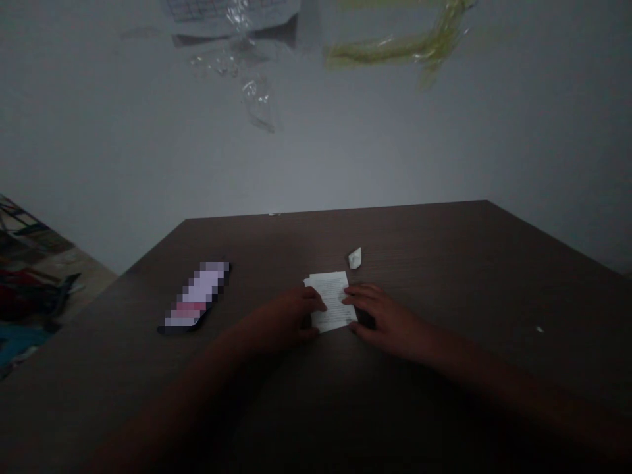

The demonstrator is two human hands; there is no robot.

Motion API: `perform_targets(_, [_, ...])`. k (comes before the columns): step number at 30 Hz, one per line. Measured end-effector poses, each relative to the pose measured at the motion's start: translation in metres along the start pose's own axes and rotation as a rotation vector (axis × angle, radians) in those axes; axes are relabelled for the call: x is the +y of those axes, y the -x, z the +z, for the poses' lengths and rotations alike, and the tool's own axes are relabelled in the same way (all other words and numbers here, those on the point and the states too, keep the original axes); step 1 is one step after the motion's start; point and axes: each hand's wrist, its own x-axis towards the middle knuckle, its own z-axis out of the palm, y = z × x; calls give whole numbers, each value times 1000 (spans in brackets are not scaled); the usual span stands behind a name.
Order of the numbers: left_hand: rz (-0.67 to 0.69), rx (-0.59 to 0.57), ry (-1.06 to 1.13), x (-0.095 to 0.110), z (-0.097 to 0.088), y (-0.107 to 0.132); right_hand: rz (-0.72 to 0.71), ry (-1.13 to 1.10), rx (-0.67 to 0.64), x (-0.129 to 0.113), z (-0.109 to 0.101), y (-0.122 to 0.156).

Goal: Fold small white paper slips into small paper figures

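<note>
A small sheet of printed paper (332,299) lies on the brown table, with lines of text facing up. My left hand (291,316) holds its left side, the fingers curled over the edge and the thumb close to the lower left corner. On the opposite side my right hand (382,316) grips the right edge, fingertips on top and thumb near the lower right corner. Just beyond the sheet sits a small folded white paper piece (355,258). At the upper left of the sheet a bit of a second paper layer or fold sticks out.
A phone (200,296) with a lit, blurred screen rests on the table (434,243) to the left. A tiny white scrap (540,329) lies at the right. Behind the table rises a pale wall (345,145) with tape and plastic stuck on it. Clutter (34,283) covers the floor at left.
</note>
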Motion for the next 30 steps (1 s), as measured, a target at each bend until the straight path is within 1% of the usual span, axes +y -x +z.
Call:
perform_targets(7, [13,21,22,-4,1,-2,18,-6,0,3,0,0])
perform_targets(16, [-10,-11,98,-4,-7,-4,11,16,-13,-1,-1,-1])
perform_targets(21, [-39,-10,135,-7,-6,-6,14,8,3,2,1,-1])
perform_targets(30, [-41,6,133,-10,0,-5,12,3,-4,3,2,-1])
